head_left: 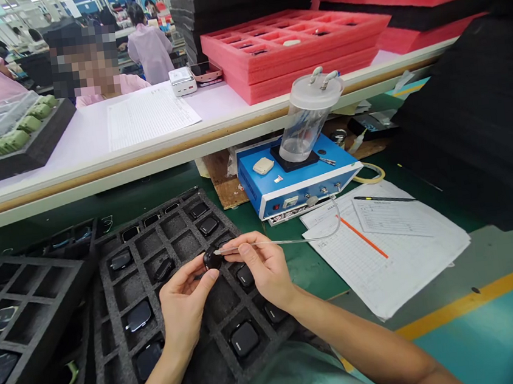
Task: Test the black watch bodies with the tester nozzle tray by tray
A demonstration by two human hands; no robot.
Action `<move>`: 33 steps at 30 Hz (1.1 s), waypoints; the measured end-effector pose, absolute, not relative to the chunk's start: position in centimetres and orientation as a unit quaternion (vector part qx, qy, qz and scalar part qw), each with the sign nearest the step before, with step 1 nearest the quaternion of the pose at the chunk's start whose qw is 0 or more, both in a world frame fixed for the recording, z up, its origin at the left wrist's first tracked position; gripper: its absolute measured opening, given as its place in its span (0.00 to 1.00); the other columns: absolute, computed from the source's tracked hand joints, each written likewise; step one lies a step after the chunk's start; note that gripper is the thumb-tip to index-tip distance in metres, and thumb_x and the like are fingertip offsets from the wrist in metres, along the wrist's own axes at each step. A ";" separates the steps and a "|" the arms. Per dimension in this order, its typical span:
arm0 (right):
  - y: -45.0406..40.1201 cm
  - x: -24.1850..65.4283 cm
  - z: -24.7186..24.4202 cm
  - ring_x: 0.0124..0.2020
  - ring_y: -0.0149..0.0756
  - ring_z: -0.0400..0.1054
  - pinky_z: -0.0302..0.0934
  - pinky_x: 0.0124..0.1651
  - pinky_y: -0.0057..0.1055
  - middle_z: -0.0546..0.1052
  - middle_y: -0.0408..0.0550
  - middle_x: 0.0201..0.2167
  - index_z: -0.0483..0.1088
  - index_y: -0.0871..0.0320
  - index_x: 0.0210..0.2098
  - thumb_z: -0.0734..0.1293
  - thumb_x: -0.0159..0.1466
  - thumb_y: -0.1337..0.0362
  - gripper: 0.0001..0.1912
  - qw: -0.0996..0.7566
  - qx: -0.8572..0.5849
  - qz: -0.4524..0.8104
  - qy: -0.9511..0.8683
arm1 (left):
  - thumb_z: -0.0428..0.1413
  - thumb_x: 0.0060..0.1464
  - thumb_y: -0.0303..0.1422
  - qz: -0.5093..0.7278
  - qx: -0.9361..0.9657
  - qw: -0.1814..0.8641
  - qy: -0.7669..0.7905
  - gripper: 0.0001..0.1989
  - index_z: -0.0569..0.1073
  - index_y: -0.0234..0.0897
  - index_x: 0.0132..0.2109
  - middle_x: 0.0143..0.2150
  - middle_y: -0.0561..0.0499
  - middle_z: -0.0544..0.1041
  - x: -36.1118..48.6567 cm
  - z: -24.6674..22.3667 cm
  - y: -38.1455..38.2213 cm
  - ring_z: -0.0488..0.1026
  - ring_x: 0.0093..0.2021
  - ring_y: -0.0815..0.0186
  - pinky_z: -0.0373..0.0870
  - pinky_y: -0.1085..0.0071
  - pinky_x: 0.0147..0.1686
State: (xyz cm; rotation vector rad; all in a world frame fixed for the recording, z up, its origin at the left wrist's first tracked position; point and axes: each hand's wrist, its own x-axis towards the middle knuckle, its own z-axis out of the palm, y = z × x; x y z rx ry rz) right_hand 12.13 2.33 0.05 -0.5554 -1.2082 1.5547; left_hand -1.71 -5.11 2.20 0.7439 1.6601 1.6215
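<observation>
My left hand (185, 297) pinches a small black watch case (211, 259) by its edge. My right hand (264, 267) grips the end of a thin clear tube (296, 240), and its tip meets the watch case. From there the tube runs right and curves up to the front of a blue machine box (298, 178). Below both hands lies a black foam tray (188, 248) with square pockets. Several dark watch cases sit in it, among them one watch case (244, 338) near my right forearm. The exact contact at the tube's tip is too small to make out.
A clear cylinder (301, 120) stands on the blue box. Paper sheets (408, 243) and a pen (383, 199) lie at the right. Another foam tray (28, 283) is at the left. A raised shelf carries red foam trays (266, 72); people sit and stand beyond.
</observation>
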 end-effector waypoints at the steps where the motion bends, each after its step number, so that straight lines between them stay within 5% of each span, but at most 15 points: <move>1: 2.3 12.1 0.0 0.44 0.38 0.79 0.76 0.49 0.39 0.81 0.48 0.41 0.74 0.55 0.42 0.65 0.71 0.55 0.11 0.520 -0.232 0.649 -0.504 | 0.73 0.38 0.36 0.624 0.288 0.345 0.639 0.21 0.84 0.38 0.43 0.40 0.46 0.85 -1.7 2.2 -5.1 0.81 0.40 0.60 0.79 0.66 0.44; 33: 2.5 12.1 0.2 0.44 0.39 0.79 0.76 0.49 0.39 0.81 0.49 0.41 0.74 0.55 0.42 0.65 0.71 0.53 0.13 0.516 -0.240 0.645 -0.510 | 0.74 0.36 0.36 0.622 0.278 0.341 0.647 0.22 0.84 0.36 0.42 0.39 0.46 0.85 -1.6 2.4 -5.0 0.81 0.40 0.57 0.80 0.62 0.45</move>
